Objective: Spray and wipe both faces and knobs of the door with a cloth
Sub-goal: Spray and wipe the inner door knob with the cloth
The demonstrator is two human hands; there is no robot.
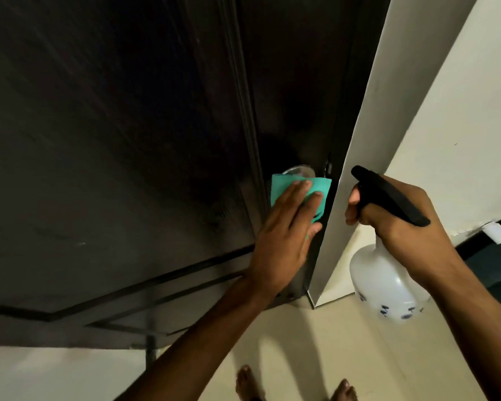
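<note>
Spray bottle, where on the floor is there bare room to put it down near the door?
Bare floor lies between the feet and the wall corner, below the spray bottle held by the right hand. It is crowded at the knob, where the left hand presses the cloth.

The setting is a domestic interior, at a room doorway. Indicators: a dark wood-grain panelled door [122, 134] fitted with a round metal knob [298, 170], plain cream-painted walls [451, 117], and a pale tiled floor [315, 342]. The person stands barefoot [248, 383] on the tiles, consistent with a home.
</note>
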